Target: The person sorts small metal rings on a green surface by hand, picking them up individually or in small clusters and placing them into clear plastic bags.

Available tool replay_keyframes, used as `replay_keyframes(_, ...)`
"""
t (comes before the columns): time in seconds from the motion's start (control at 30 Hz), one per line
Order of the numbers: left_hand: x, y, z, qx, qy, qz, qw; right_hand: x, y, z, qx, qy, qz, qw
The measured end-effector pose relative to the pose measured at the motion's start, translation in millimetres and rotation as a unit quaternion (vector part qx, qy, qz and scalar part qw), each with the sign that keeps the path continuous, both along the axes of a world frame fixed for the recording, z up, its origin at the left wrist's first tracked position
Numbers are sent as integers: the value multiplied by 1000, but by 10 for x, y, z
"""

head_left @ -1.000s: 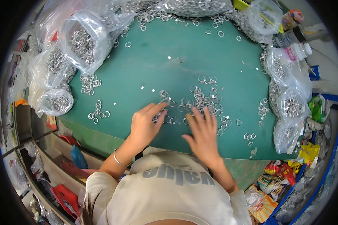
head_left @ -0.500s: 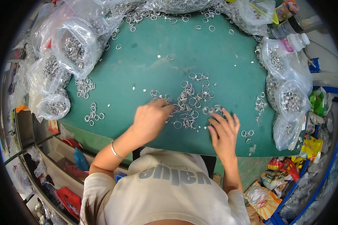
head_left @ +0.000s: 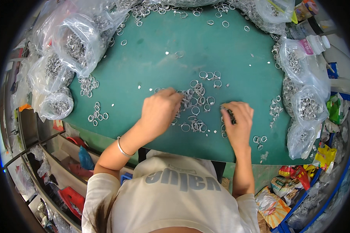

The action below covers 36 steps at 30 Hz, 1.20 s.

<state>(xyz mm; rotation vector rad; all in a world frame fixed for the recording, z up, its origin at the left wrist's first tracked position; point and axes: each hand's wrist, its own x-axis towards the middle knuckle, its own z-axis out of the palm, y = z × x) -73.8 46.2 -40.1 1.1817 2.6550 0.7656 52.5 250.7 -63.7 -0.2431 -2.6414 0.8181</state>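
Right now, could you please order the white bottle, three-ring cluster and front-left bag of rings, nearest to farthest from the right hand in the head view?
From the right hand:
1. Three-ring cluster: just right, lower in view.
2. White bottle: far right, toward the back.
3. Front-left bag of rings: far across, left.

- Silver finger rings point(head_left: 199, 91) gleaming on a deep green surface point(head_left: 151, 62)!
- Milky, see-through plastic bags point(head_left: 85, 70)
- Cream T-shirt point(head_left: 171, 209), grey lettering point(head_left: 182, 181) across it
- Silver bracelet point(head_left: 121, 145)
- White bottle point(head_left: 319, 44), pink label point(head_left: 306, 47)
- Bright green packet point(head_left: 333, 106), then a yellow packet point(head_left: 324, 156)
- And a sunburst of orange and white on the snack bag point(head_left: 279, 215)!
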Motion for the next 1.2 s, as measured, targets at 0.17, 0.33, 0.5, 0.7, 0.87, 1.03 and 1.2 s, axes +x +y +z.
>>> replay_keyframes(0.17, -64, -79, -41, 57, -31, 117, 991, 57, 46, 52, 32, -12, -102, 994)
replay_keyframes(0.33, -124, -136, -101, 87, -26, 180, 979, -187, -229, 159, 15, -22, 39, 999)
replay_keyframes(0.5, 84, -163, 29, 83, -19, 90, 992, -174, -209, 47, 76, -50, 46, 995)
replay_keyframes(0.7, 412, -50, -15, 55, -42, -2, 998, -175, -410, 116, 29, -16, 172, 985)
replay_keyframes(0.87, 352, -176, 41, 174, -197, 51, 963, -133, -354, 157, -121, -47, 72, 989)
replay_keyframes(1.03, 486, -314, 43, 237, -792, 76, 557, 89, -640, 390, -366, -64, 81, 925)
replay_keyframes(1.2, 597, -436, -64, 228, -741, 142, 615, 225, -561, 215, -273, 11, -37, 961)
